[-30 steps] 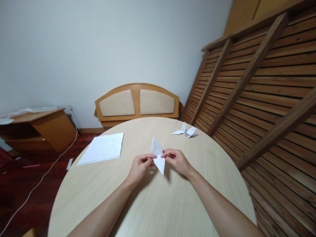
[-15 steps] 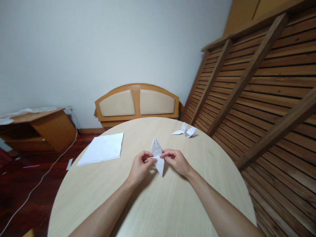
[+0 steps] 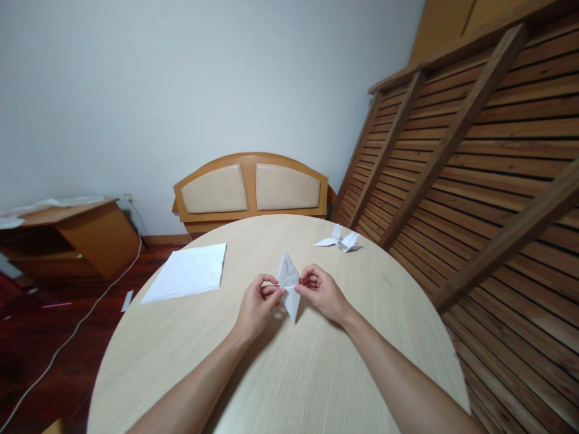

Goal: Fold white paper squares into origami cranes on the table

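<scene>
A folded white paper piece [image 3: 288, 283], diamond-shaped with pointed ends, stands over the middle of the round pale wooden table [image 3: 280, 374]. My left hand [image 3: 256, 304] pinches its left side at the middle crease. My right hand [image 3: 322, 293] pinches its right side at the same height. Both hands hold it just above the tabletop, its lower tip pointing down towards me.
A stack of white paper sheets [image 3: 187, 271] lies at the table's far left. A finished folded paper figure [image 3: 341, 240] sits at the far right edge. Behind stand a wooden headboard [image 3: 251, 190], a slatted bed frame [image 3: 479, 163] leaning right, and a wooden cabinet [image 3: 67, 235].
My fingers have shifted along the paper's middle and pressed inwards. The piece looks narrower and sits slightly higher than a second ago.
</scene>
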### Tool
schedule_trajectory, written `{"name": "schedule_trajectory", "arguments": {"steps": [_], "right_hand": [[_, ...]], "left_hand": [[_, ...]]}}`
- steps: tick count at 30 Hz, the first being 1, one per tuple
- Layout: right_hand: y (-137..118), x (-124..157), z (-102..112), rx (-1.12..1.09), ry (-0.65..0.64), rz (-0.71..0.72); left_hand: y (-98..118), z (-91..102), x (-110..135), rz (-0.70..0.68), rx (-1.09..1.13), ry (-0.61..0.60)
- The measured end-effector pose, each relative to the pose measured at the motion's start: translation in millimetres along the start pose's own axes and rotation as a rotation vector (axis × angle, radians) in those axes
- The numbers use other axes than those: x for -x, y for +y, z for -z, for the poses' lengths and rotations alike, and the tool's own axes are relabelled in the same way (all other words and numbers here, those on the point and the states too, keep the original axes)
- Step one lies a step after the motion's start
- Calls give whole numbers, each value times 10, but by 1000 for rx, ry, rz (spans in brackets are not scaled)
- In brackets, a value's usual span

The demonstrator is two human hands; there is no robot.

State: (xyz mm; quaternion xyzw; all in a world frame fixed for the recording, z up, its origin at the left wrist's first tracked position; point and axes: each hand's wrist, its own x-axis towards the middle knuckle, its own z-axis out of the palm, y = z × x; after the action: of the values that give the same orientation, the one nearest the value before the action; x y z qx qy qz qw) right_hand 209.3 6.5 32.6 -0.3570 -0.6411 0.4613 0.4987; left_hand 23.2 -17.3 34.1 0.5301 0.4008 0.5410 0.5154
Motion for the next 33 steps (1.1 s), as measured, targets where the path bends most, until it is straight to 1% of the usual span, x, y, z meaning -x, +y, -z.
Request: {"name": "schedule_trajectory", "arguments": {"steps": [7, 11, 17, 21, 26, 29, 33], "right_hand": [[27, 6, 4, -32, -4, 34], [50, -11, 5, 7, 18, 100], [83, -29, 14, -21, -2, 105], [89, -35, 16, -3, 18, 147], [72, -22, 12, 69, 33, 206], [27, -1, 13, 202, 45, 298], [-60, 15, 22, 470, 24, 527]], "left_hand": [[-34, 12, 11, -83, -36, -24], [-62, 28, 8, -160, -145, -16], [-63, 56, 16, -260, -341, 5], [-55, 70, 26, -295, -390, 9], [-72, 91, 23, -321, -441, 7], [-83, 108, 14, -330, -469, 41], [-76, 120, 3, -361, -478, 71]]}}
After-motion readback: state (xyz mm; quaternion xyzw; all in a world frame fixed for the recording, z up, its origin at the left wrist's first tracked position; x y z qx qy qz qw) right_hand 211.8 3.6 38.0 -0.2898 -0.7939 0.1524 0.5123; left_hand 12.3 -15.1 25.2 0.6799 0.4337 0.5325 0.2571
